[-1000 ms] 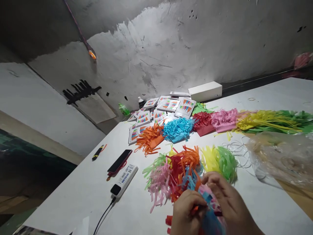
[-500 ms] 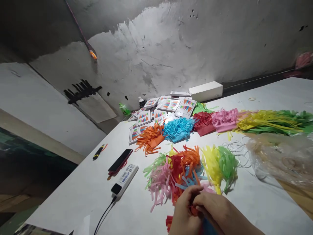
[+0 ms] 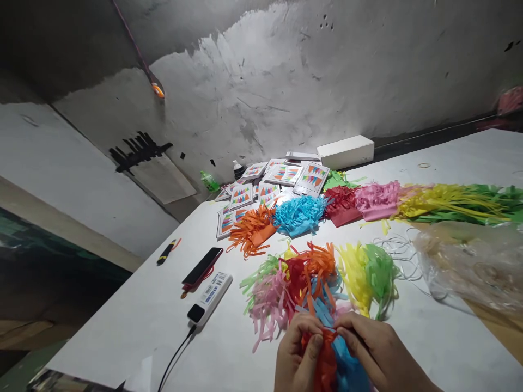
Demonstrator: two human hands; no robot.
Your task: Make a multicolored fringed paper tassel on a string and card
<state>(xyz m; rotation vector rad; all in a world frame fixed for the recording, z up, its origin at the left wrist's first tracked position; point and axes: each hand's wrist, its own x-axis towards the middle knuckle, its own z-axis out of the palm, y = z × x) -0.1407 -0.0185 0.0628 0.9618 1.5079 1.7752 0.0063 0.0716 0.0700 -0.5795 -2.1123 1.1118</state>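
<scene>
Near the table's front edge, my left hand (image 3: 300,351) pinches red-orange tissue paper (image 3: 326,362) at its gathered top. Beside it, my right hand (image 3: 368,348) is closed at the top of blue tissue paper (image 3: 347,365), its fingertips close to the left ones. A thin strand seems to run between the fingertips. Just beyond the hands lies a bunch of fringed tassels in pink (image 3: 269,305), red, orange (image 3: 321,261), light green and blue. Yellow (image 3: 354,272) and green tassels (image 3: 379,275) lie to its right.
Behind are fringed stacks in orange (image 3: 253,228), blue (image 3: 300,215), red, pink and yellow, printed packets (image 3: 281,174) and a white box (image 3: 345,152). A phone (image 3: 202,267) and white power strip (image 3: 212,296) lie left. Plastic bags (image 3: 474,261) and white cords (image 3: 402,256) lie right.
My hands have moved slightly apart and turned, with the fingertips now pinching at the top. More of the red-orange and blue paper shows between and below them.
</scene>
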